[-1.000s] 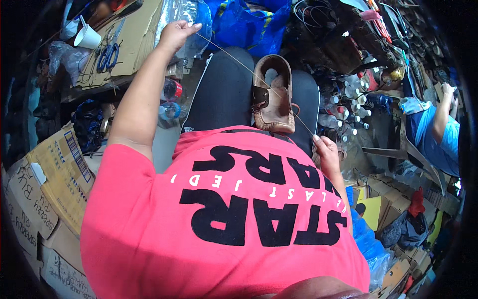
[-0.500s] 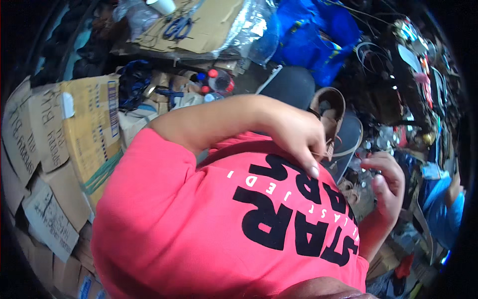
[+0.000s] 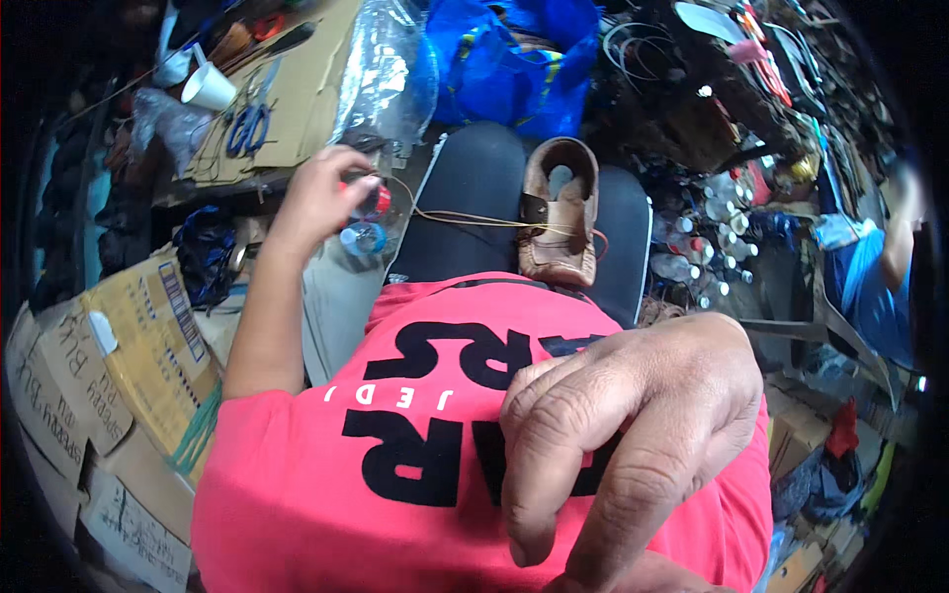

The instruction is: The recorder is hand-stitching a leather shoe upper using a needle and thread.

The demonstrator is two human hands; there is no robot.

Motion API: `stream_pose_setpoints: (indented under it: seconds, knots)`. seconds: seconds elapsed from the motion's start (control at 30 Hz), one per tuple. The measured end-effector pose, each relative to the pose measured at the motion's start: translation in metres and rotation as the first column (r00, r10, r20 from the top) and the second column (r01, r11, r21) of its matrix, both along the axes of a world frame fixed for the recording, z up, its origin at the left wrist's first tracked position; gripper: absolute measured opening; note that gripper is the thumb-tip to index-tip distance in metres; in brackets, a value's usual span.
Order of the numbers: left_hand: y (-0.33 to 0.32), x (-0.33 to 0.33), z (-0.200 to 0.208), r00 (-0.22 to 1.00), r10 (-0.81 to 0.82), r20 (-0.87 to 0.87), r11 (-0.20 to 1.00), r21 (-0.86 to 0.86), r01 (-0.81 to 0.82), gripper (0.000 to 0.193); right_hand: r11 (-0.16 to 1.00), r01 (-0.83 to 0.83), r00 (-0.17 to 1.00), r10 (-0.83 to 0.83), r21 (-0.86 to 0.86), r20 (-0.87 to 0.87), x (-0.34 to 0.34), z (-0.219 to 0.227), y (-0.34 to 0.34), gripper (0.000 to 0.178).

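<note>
at six o'clock, the shirt (image 3: 297, 474) is pink with black and white lettering; at one, the shoe (image 3: 561, 259) is brown, its thread (image 3: 470, 217) pale tan; at twelve, the bag (image 3: 481, 94) is blue with yellow marks.

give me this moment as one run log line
left hand: holding thread | right hand: near camera, fingers bent | brown shoe: on lap, thread running to it
</note>
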State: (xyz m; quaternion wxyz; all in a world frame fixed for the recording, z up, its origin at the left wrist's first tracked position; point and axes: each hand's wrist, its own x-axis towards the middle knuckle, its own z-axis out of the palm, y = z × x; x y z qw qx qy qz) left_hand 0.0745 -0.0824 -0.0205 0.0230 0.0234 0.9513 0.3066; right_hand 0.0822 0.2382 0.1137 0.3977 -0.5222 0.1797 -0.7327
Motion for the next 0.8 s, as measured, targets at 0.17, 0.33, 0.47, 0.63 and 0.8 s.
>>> stream_pose_setpoints:
  seconds: [0.17,0.33,0.47,0.63,0.8]
  knots:
    - [0.109,-0.025,-0.01,0.836,-0.474,-0.276,0.847,0.115,0.518,0.03,0.877,0.407,0.902,-0.341,0.255,-0.264,-0.032,-0.044,0.044,0.019]
    - [0.163,-0.032,-0.038,0.738,-0.657,-0.153,0.744,0.022,0.668,0.037,-0.038,0.647,0.451,-0.786,0.761,-0.423,-0.051,-0.11,0.117,0.021]
    - [0.17,-0.031,-0.058,0.754,-0.624,-0.205,0.751,0.11,0.651,0.021,-0.391,0.793,0.035,-0.737,0.468,-0.675,-0.085,-0.117,0.19,0.02]
    - [0.177,-0.034,-0.059,0.752,-0.615,-0.238,0.744,0.14,0.653,0.023,-0.677,0.722,-0.267,-0.462,0.141,-0.846,-0.161,-0.067,0.232,0.025]
    - [0.128,-0.045,-0.056,0.815,-0.346,-0.464,0.909,0.048,0.413,0.03,-0.383,0.924,-0.211,-0.546,0.018,-0.811,-0.14,-0.069,0.172,0.02]
